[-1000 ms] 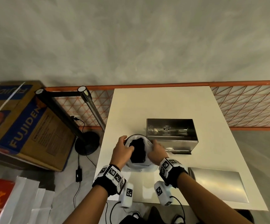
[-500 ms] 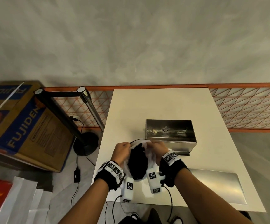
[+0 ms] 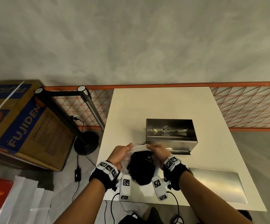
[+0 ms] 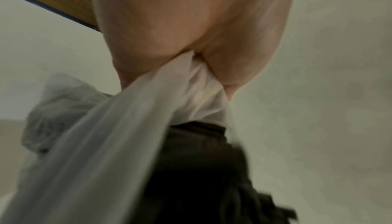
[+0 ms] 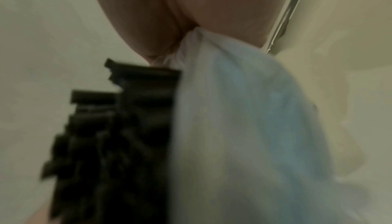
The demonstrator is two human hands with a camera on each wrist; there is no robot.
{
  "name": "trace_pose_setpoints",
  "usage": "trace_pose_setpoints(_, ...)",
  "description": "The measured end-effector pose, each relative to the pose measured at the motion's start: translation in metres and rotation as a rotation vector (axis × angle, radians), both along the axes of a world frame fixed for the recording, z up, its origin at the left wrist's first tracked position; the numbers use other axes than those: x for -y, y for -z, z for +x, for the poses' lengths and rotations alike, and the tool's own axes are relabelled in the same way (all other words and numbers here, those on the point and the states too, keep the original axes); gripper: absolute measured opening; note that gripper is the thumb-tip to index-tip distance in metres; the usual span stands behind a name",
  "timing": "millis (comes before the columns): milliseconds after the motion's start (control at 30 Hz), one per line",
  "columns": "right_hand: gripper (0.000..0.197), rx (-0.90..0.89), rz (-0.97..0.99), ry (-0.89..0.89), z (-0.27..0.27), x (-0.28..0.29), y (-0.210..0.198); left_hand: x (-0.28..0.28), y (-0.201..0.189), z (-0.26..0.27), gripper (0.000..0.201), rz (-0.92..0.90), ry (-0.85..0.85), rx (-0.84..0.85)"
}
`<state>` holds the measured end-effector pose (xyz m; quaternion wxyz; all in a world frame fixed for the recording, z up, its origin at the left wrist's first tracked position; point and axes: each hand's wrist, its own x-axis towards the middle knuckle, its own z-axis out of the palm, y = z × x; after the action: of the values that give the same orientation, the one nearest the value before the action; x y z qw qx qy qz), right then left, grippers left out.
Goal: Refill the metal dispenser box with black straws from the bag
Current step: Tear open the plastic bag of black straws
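From the head view, the left hand (image 3: 120, 153) and the right hand (image 3: 158, 151) each pinch one side of the mouth of a thin plastic bag (image 3: 139, 147), held over the white table (image 3: 163, 102) with the black straws (image 3: 140, 168) bunched inside it; the metal dispenser box (image 3: 169, 131) stands open just beyond, and its flat lid (image 3: 216, 185) lies apart, nearer the person on the right. The step in hand looks like spreading the bag open; next the bundle must be drawn out or tipped lengthwise into the box. The left wrist view, blurred, shows what the head view hides: film gathered between curled fingers (image 4: 135, 48), straws dark below. The right wrist view adds the stepped straw ends (image 5: 127, 83) beside the pinched film and a metal edge (image 5: 288, 14) behind.
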<state>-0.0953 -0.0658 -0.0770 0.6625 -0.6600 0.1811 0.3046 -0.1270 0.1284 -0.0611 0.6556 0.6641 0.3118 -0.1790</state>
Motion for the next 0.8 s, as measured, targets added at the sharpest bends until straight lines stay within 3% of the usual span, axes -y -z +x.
trace_pose_setpoints(100, 0.034, 0.119, -0.113, -0.063, 0.005, -0.002, 0.02, 0.001, 0.014, 0.0, 0.031, 0.1, -0.031, 0.023)
trace_pose_setpoints(167, 0.043, 0.118, -0.068, -0.075, 0.005, -0.001, 0.019, 0.004, 0.018, -0.001, 0.033, 0.105, -0.009, 0.027)
trace_pose_setpoints(267, 0.027, 0.068, 0.013, -0.081, -0.004, -0.002, -0.006, 0.006, 0.015, -0.002, 0.054, -0.01, 0.061, -0.009)
trace_pose_setpoints(400, 0.024, 0.049, 0.035, -0.076, -0.002, -0.001, -0.012, 0.008, 0.008, -0.003, 0.076, -0.089, 0.233, -0.011)
trace_pose_setpoints(533, 0.016, 0.007, 0.185, 0.031, -0.001, -0.003, -0.016, 0.008, 0.013, 0.003, 0.089, 0.012, 0.144, 0.029)
trace_pose_setpoints(567, 0.012, 0.053, 0.164, 0.04, -0.001, -0.003, -0.015, 0.008, 0.012, 0.006, 0.084, 0.028, 0.077, 0.031)
trace_pose_setpoints(633, 0.005, 0.177, 0.084, 0.036, -0.003, -0.001, -0.016, 0.009, 0.009, 0.011, 0.056, 0.022, -0.049, 0.009)
trace_pose_setpoints(733, 0.03, 0.31, -0.052, -0.058, -0.002, 0.003, -0.01, 0.006, 0.007, 0.011, 0.031, 0.062, -0.139, -0.043)
trace_pose_setpoints(800, 0.022, 0.355, -0.167, -0.168, -0.001, 0.005, -0.006, 0.004, 0.009, 0.007, 0.021, 0.026, -0.21, -0.062)
